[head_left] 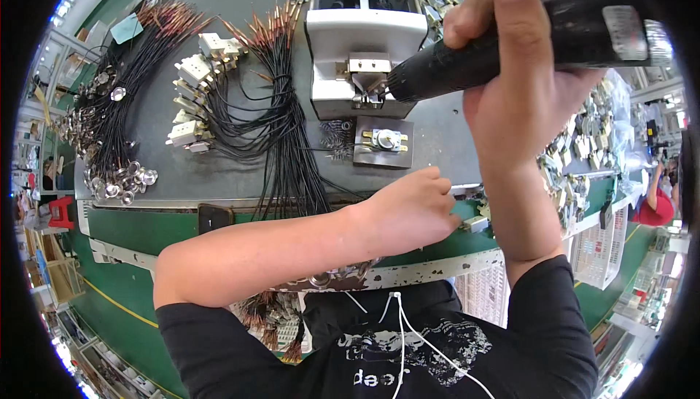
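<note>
My right hand (521,100) is wrapped round a black electric screwdriver (452,69), held at a slant with its nose at the front of a white screw feeder (364,38). The nose meets the feeder's small metal outlet (369,78); the bit itself cannot be made out. My left hand (414,208) is closed, just right of a metal fixture block (364,158) near the bench's front edge. Its curled fingers hide whatever they hold. On the block sits a small component with a round silver top (386,139). Small springs (335,138) lie left of the block.
Black wires with reddish ends (281,114) lie bundled left of the feeder, beside white connector blocks (193,71). Another wire bundle (142,52) with round metal caps (124,180) is at far left. Many pale parts (583,136) are heaped on the right.
</note>
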A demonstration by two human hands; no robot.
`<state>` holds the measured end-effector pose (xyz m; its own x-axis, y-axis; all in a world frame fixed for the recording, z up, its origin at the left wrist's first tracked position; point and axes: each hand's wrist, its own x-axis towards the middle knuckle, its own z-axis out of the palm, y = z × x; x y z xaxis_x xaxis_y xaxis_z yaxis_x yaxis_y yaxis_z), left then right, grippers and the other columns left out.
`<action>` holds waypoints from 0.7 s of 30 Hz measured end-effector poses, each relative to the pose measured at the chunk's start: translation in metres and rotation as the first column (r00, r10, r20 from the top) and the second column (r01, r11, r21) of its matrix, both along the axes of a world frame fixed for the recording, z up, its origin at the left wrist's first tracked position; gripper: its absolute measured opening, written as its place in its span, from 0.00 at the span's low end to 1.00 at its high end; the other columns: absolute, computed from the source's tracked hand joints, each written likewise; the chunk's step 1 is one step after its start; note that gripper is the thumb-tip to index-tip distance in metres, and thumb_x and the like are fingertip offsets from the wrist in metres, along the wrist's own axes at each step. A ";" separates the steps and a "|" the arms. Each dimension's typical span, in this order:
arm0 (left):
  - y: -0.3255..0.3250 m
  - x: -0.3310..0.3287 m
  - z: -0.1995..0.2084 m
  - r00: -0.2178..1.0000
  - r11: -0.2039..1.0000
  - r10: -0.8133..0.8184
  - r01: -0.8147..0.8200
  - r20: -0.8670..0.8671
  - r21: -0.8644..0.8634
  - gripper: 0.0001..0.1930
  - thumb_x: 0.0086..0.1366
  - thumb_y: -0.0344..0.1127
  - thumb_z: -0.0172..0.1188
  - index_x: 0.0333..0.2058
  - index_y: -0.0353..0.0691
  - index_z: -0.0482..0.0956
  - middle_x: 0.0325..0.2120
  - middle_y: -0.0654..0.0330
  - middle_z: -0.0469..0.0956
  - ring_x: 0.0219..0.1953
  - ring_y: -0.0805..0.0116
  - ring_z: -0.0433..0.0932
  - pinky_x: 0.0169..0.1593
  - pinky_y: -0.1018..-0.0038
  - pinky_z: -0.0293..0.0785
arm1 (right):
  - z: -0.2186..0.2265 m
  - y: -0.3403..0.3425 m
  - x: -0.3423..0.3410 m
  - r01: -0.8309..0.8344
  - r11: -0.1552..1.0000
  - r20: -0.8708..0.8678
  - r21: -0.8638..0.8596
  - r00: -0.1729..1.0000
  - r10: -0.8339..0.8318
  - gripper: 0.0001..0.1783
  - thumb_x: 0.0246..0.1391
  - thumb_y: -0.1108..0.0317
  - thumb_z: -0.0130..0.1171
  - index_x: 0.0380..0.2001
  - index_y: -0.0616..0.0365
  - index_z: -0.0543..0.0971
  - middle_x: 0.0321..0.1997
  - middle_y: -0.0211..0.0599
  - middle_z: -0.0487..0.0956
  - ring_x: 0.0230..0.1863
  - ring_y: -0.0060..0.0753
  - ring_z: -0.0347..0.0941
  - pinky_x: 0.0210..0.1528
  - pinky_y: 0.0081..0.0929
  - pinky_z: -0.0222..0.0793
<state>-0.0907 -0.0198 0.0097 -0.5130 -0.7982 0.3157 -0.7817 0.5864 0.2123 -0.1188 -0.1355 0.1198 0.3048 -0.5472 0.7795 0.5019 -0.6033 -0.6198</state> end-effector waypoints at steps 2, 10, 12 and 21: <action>0.002 0.001 0.000 0.999 1.000 -0.011 0.011 -0.033 0.007 0.03 0.53 0.37 0.63 0.24 0.47 0.81 0.22 0.69 0.79 0.37 0.68 0.78 0.44 0.71 0.69 | -0.001 0.011 0.009 0.055 0.988 -0.052 0.143 0.998 -0.048 0.07 0.61 0.75 0.64 0.41 0.63 0.78 0.24 0.32 0.79 0.20 0.22 0.75 0.24 0.20 0.71; 0.005 0.001 0.002 0.999 0.993 -0.029 0.032 -0.024 0.113 0.05 0.55 0.34 0.61 0.32 0.44 0.79 0.26 0.67 0.77 0.36 0.67 0.79 0.43 0.70 0.72 | -0.031 -0.028 0.025 -0.130 0.991 0.045 -0.033 0.990 0.131 0.13 0.60 0.75 0.68 0.45 0.69 0.78 0.27 0.40 0.82 0.22 0.27 0.79 0.27 0.24 0.75; 0.005 0.003 -0.001 0.999 0.995 -0.025 0.029 -0.038 0.092 0.05 0.56 0.33 0.61 0.32 0.44 0.78 0.27 0.66 0.77 0.36 0.67 0.80 0.43 0.70 0.73 | -0.030 -0.019 0.031 -0.132 0.991 0.073 -0.011 0.989 0.132 0.11 0.60 0.76 0.67 0.43 0.69 0.78 0.28 0.40 0.82 0.23 0.27 0.78 0.27 0.24 0.75; 0.009 0.011 0.004 0.994 0.986 -0.004 0.022 -0.109 0.164 0.06 0.57 0.33 0.60 0.34 0.42 0.79 0.29 0.64 0.78 0.38 0.64 0.80 0.44 0.66 0.76 | -0.026 -0.013 0.039 -0.220 0.975 0.020 -0.014 0.975 0.221 0.09 0.59 0.79 0.66 0.41 0.69 0.79 0.36 0.41 0.84 0.24 0.25 0.78 0.27 0.23 0.76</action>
<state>-0.0795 -0.0107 0.0133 -0.4936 -0.8375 0.2343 -0.7416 0.5461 0.3897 -0.0793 -0.1481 0.0938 0.4004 -0.4589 0.7932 0.6362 -0.4837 -0.6010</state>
